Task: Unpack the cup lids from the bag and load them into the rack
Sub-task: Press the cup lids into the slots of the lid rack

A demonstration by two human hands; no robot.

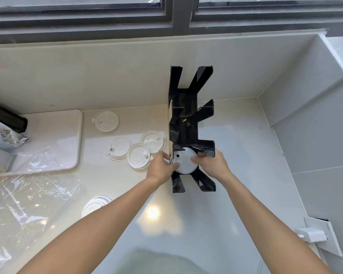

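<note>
A black slotted rack (pixel 187 107) stands upright on the pale counter. In its lowest front slot sits a white cup lid (pixel 184 162), round with a small dark hole. My left hand (pixel 161 168) grips the lid's left edge and my right hand (pixel 212 165) grips its right edge. Several more white lids lie loose on the counter to the left: one (pixel 106 121) near the wall, a cluster of three (pixel 138 152) beside the rack, and one (pixel 93 206) partly hidden under my left forearm. The clear plastic bag (pixel 28 202) lies crumpled at the left.
A white tray (pixel 67 135) sits at the left with plastic film over its front. A foil pouch (pixel 2 133) and a dark object lie at the far left edge. The wall and window frame stand behind the rack. A white wall socket (pixel 315 234) is at the lower right.
</note>
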